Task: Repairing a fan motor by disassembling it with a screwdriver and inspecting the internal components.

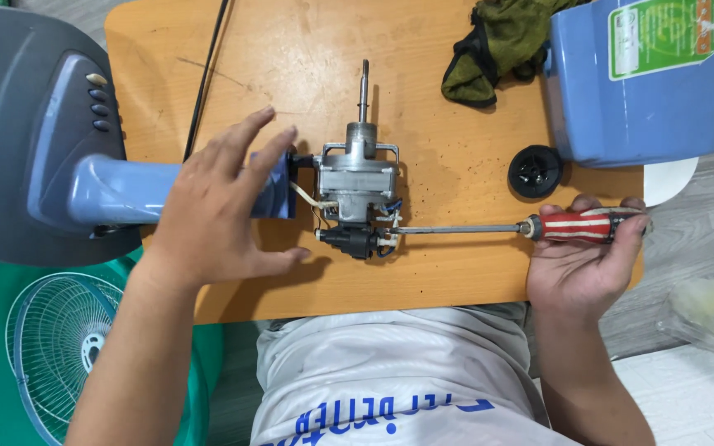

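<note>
**Fan motor under the screwdriver**

Orange wooden tabletop [456,272] fills the upper frame. At centre lies a metal fan motor [358,177], shaft pointing up-frame, joined to a blue fan neck [126,192] at left. Left hand [216,211] rests spread over that neck. Right hand [580,264], lower right, grips a red-striped screwdriver [539,226], tip at the motor's black lower block.

Looking straight down from head height, close over the wooden desk [456,281], facing away from the body, with own torso filling the lower edge.
</note>
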